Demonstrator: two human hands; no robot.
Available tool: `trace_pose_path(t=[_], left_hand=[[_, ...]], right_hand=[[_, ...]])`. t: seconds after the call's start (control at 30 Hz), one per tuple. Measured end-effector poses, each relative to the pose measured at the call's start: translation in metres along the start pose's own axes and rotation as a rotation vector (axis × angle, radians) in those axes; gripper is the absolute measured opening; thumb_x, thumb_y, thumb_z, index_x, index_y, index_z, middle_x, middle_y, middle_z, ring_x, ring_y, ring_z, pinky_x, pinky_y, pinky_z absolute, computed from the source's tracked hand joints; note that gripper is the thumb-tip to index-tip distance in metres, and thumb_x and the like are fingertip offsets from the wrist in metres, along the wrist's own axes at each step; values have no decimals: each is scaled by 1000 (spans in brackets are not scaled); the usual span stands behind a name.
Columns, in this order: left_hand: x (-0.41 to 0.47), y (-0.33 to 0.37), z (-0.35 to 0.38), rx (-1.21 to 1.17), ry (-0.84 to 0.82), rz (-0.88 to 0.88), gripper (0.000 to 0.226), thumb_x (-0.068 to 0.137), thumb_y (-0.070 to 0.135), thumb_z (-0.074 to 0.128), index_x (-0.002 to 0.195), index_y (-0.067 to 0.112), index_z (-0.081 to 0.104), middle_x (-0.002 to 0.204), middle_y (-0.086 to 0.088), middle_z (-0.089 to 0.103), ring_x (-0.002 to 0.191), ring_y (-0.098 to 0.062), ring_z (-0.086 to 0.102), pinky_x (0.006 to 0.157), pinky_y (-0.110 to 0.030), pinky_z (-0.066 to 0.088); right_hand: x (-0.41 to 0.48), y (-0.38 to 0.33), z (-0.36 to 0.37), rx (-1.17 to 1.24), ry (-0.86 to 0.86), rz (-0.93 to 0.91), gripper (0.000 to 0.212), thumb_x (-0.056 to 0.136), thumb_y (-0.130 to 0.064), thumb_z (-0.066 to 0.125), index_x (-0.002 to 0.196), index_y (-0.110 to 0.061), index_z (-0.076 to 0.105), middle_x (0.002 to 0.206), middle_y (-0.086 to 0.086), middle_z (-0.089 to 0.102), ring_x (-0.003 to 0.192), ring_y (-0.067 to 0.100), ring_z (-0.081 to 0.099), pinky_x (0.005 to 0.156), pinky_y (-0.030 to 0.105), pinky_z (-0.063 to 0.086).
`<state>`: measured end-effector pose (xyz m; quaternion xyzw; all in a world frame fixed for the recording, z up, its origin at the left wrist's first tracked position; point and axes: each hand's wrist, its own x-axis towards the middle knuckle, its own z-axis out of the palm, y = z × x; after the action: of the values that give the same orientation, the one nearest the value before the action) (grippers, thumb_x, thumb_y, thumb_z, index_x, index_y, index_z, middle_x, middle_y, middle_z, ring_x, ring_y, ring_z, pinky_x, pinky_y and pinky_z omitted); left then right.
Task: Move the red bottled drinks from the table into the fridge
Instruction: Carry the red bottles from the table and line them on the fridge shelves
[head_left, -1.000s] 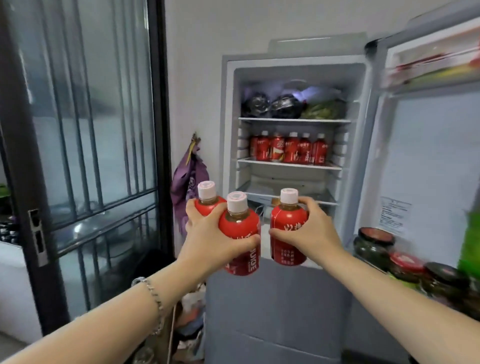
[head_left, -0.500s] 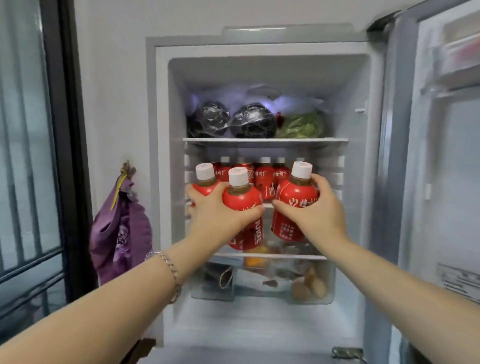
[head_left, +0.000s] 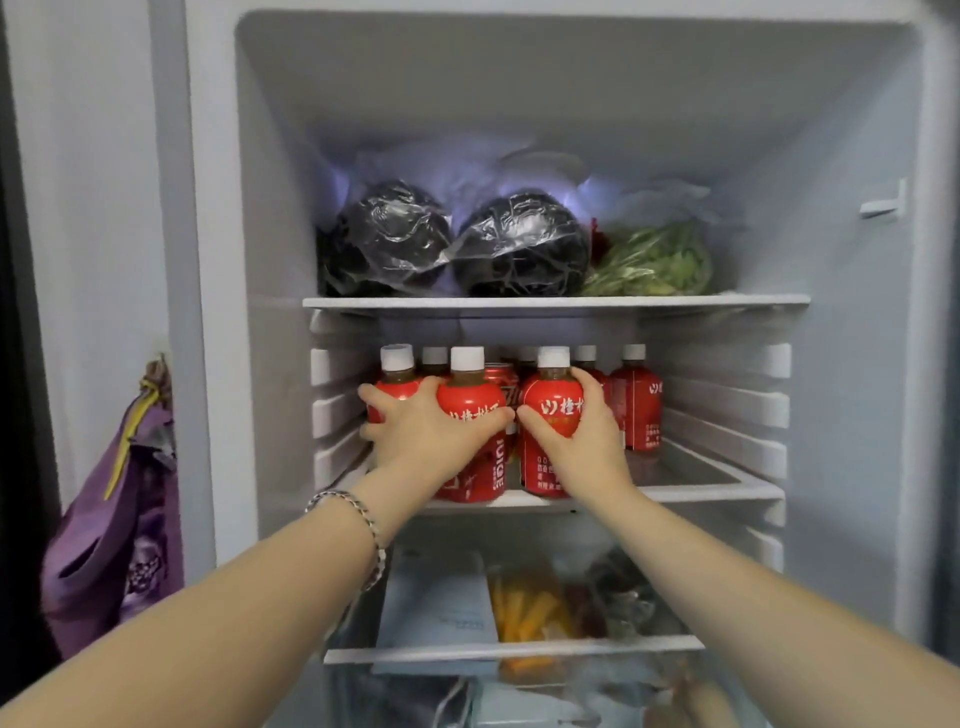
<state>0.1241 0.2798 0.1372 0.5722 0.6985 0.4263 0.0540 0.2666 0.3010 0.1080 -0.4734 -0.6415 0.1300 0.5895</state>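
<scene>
Three red bottled drinks (head_left: 470, 467) with white caps are held upright at the front of the middle shelf (head_left: 717, 491) of an open fridge (head_left: 270, 208), seen from the person's own head. The left hand (head_left: 426, 436), with a silver bracelet (head_left: 358, 519) on its wrist, holds two of them at once: its fingers (head_left: 371, 395) curl round the left bottle (head_left: 389, 387), which stands further in near the left wall, while the thumb and palm clasp the middle bottle (head_left: 470, 402). The right hand (head_left: 582, 441) grips the right bottle (head_left: 550, 405) alone, fingers wrapped over its shoulder and thumb across the label, which carries white characters. The middle bottle and the right bottle stand just beside each other, the two thumbs nearly touching between them, and their bases sit level with the shelf's front edge; whether they rest fully on it cannot be told. Behind them on the same shelf stands a back row of like bottles (head_left: 636, 405), and a red can (head_left: 501, 382) shows between the held ones. On the top shelf (head_left: 519, 302) lie two dark round heads wrapped in clear film (head_left: 522, 244), side by side and touching, with a bag of leafy greens (head_left: 654, 260) to their right. Below, a lower shelf (head_left: 649, 644) holds blurred packets, some orange and yellow (head_left: 524, 603). Outside the fridge, to the left, hangs a purple bag (head_left: 119, 519).
</scene>
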Motion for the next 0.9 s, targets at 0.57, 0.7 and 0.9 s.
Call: trace_pose_path(t=[0.57,0.7,0.9], left_hand=[[19,-56,32,88,201,404,59,94,53,30,142,50,-4,150,-2,-35,137,-21,-33,112,-42,-14],[17,-53,36,220,146,362,64,93,57,28,132,54,-22,147,-1,-40,132,-28,-41,109,-55,-12],[30,-44,31,352,16,304,68,96,55,23,143,38,-23,151,-6,-33,134,-36,-35,111,-58,-7]], right_hand=[[3,8,45,-521,-157,-101,125,70,-72,57,139,-25,-36,148,16,-35,142,35,-20,116,53,3],[7,12,29,-491,-204,-35,127,68,-66,65,141,-28,-32,153,9,-27,145,28,-8,113,56,7],[11,1,24,-663,-286,31,124,73,-67,60,138,-25,-37,153,15,-25,145,31,-9,113,55,8]])
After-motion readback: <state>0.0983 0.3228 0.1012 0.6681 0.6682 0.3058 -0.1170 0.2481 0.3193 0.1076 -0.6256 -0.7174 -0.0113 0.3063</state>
